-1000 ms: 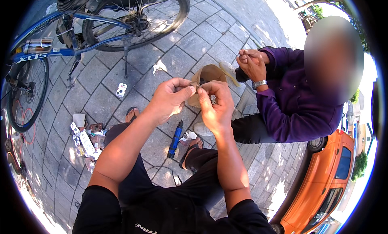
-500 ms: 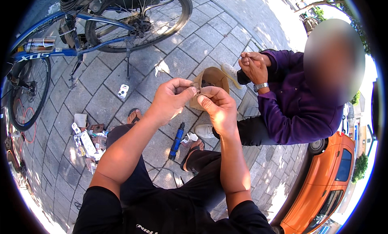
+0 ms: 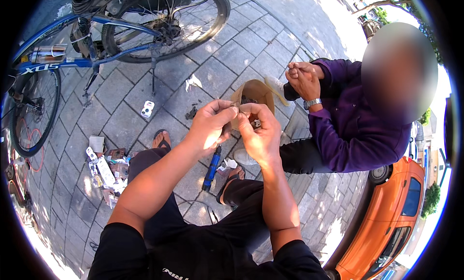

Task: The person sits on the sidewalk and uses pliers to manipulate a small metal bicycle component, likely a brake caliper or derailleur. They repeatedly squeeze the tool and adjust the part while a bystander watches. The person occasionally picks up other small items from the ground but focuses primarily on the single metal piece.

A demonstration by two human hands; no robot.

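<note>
Part, small, kind unclear, mostly covered by fingertips. Clock directions taken from picture centre.

Head view.
Location: 12 o'clock, near centre, before the tan bucket, which holds dark bits.
Left hand: thumb and forefinger pinching the part.
Right hand: thumb and fingers closed on the same part.
Progress: handling under way, judging by the two-handed pinch; release remains. Work done on the part itself cannot be told.
Nearby: dark scraps, 10 o'clock, on paving; blue tool, 7 o'clock, lying.
Writing: pale capitals on the bike, 10 o'clock, legible; pale letters on the shirt, between 6 and 7 o'clock, cut off by the edge; packages, between 8 and 9 o'clock, print too small to read.
</note>
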